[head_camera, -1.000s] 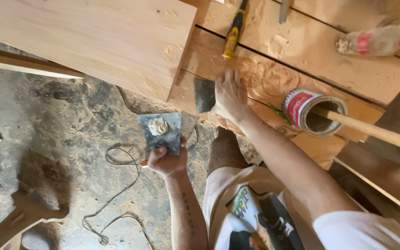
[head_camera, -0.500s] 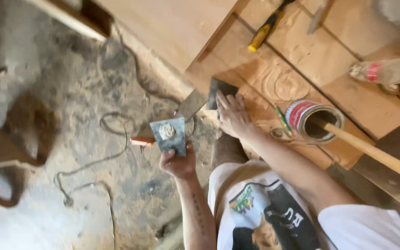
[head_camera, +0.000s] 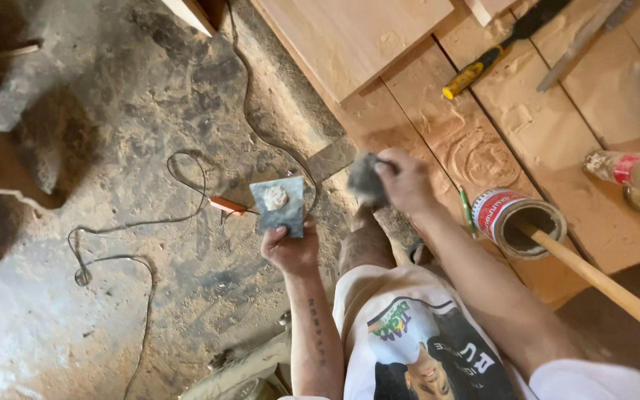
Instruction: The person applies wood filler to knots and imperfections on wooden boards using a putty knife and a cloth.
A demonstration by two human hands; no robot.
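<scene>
My left hand grips a small grey metal plate with a lump of pale filler paste on its top side, held over the dusty floor. My right hand is closed on a dark grey flat scraper blade, lifted just off the edge of the sawdust-covered wooden workbench. The two hands are close together, the scraper a short way to the right of the plate.
An open tin with a long wooden stick in it stands on the bench. A yellow-handled tool, a plastic bottle, a pale board lie further back. A cable loops over the floor.
My right hand has lifted the scraper off the bench edge and closed around it. The view has swung left and down; the plate in my left hand stays level.
</scene>
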